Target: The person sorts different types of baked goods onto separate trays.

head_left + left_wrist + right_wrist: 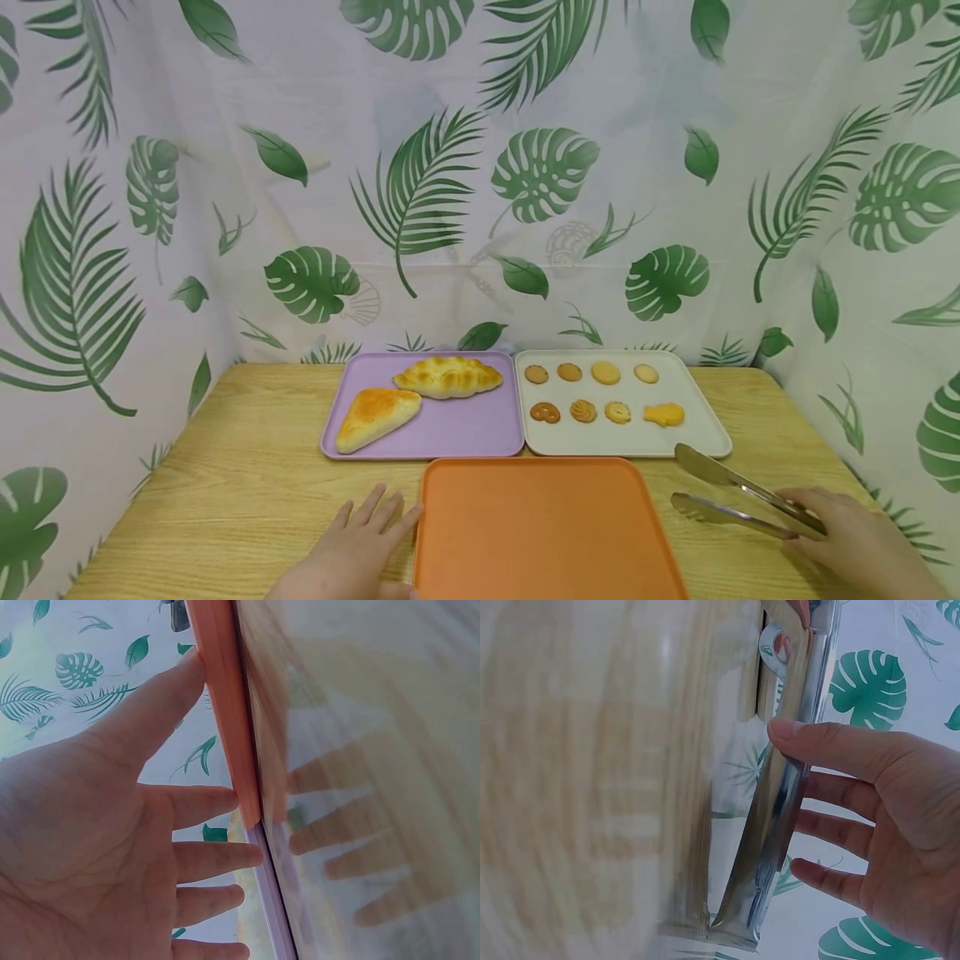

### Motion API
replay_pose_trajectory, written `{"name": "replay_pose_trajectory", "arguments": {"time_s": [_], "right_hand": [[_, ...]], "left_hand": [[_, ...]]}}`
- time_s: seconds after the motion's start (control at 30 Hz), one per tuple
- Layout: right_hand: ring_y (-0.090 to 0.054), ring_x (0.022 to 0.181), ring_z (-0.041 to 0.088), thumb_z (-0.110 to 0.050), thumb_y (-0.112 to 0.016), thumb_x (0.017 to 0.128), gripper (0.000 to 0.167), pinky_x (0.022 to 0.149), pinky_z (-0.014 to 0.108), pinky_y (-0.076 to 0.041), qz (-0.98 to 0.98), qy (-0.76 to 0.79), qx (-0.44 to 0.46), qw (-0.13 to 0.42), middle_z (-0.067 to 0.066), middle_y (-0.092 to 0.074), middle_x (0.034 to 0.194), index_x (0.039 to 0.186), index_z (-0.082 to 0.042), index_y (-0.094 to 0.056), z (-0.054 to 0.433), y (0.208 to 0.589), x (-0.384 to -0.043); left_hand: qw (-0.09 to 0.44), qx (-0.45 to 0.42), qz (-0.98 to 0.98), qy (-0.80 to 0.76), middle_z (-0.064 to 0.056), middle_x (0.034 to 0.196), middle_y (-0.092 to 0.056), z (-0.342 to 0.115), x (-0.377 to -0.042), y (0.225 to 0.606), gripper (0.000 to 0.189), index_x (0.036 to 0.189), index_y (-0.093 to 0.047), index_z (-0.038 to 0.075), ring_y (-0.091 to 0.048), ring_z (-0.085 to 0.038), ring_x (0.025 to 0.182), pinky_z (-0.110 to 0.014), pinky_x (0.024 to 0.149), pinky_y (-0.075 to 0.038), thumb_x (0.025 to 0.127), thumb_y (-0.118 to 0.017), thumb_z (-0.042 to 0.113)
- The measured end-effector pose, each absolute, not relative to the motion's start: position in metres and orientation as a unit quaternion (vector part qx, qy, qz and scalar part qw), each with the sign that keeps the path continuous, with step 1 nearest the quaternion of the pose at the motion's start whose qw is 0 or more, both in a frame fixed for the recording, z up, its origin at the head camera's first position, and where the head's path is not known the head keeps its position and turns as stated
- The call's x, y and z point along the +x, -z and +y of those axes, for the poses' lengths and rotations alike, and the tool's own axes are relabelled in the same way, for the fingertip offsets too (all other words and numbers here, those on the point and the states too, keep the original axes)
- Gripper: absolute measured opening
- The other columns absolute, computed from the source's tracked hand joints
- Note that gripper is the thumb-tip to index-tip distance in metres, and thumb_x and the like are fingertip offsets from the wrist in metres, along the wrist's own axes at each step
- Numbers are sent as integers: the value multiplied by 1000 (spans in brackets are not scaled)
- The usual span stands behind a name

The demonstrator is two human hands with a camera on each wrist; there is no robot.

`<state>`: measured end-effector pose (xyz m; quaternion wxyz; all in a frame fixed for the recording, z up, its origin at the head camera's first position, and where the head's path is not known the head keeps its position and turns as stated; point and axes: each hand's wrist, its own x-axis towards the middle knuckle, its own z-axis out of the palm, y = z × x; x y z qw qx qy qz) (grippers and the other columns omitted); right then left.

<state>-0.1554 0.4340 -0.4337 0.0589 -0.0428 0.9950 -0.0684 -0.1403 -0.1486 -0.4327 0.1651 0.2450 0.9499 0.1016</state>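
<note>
My left hand [352, 546] has its fingers spread and straight beside the orange tray [540, 533], touching its left edge. In the left wrist view, thumb and index fingertips meet the rim of that tray. On the right, my right hand [847, 529] holds metal tongs [720, 473] near their joined end, thumb on one arm and fingers on the other. The arms of the tongs stand apart, with nothing between the tips, which point toward the white tray [701, 437].
Behind the orange tray, a purple tray [465, 433] carries a triangular bread [375, 417] and a braided bread [450, 377]. Several cookies, among them a pretzel-shaped one [545, 412] and a fish-shaped one [664, 414], lie in two rows on the white tray. A leaf-patterned cloth [450, 308] surrounds the wooden table [247, 483].
</note>
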Motion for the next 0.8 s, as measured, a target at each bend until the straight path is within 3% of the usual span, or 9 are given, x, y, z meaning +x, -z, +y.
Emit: {"name": "replay_pose_trajectory", "arguments": {"time_s": [0.2, 0.37, 0.57, 0.8], "right_hand": [[-65, 91, 34, -45, -82, 71, 68, 68, 51, -52, 993, 75, -35, 84, 13, -70, 103, 119, -1, -63, 434, 433, -157], [-63, 94, 42, -43, -82, 71, 72, 69, 56, -51, 995, 55, -55, 70, 22, -66, 109, 124, 0, -60, 433, 431, -158], [-62, 96, 46, -33, -84, 72, 69, 74, 59, -51, 993, 66, -100, -5, 28, -63, 110, 125, 4, -58, 426, 416, -161], [-55, 108, 50, -37, -79, 79, 63, 81, 65, -46, 987, 73, -123, -76, 28, -59, 121, 127, -2, -59, 392, 380, -170]], "left_hand": [[153, 252, 951, -88, -18, 154, -37, -148, -142, 430, 94, 150, -39, 15, -25, -43, 146, -70, 109, -27, 76, -64, 67], [116, 258, 955, -92, -20, 153, -39, -150, -144, 424, 92, 147, -43, 12, -26, -45, 145, -70, 109, -26, 76, -67, 64], [79, 223, 963, -128, -20, 154, -37, -152, -153, 408, 87, 148, -41, 14, -23, -45, 146, -70, 110, -24, 79, -70, 58], [41, 197, 968, -150, -19, 155, -37, -150, -174, 387, 76, 147, -45, 14, -24, -45, 146, -71, 110, -23, 84, -70, 49]]}}
